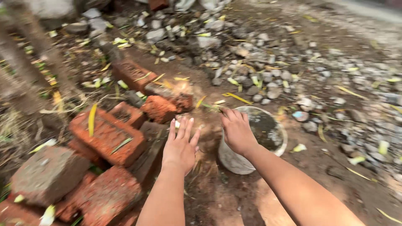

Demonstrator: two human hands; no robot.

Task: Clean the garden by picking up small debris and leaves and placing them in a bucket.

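Reaching over dirt ground: I see left hand (180, 148) flat, fingers spread, holding nothing, just above broken red bricks (109, 136). Right hand (236, 130) pinches thin green leaf strip (211, 107) at rim of round grey bucket (279, 125). I advise a steady pinch, slow pull. Bricks rough, crumbly; gravel (268, 79) loose.

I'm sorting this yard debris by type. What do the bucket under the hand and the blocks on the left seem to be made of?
The bucket looks like plastic, whitish and matte, its inside crusted grey, possibly dried cement. The right hand reaches over its rim. The bricks look like fired clay: orange-red, rough, chipped. The grey block may be concrete or a mortar-coated brick; hard to tell.
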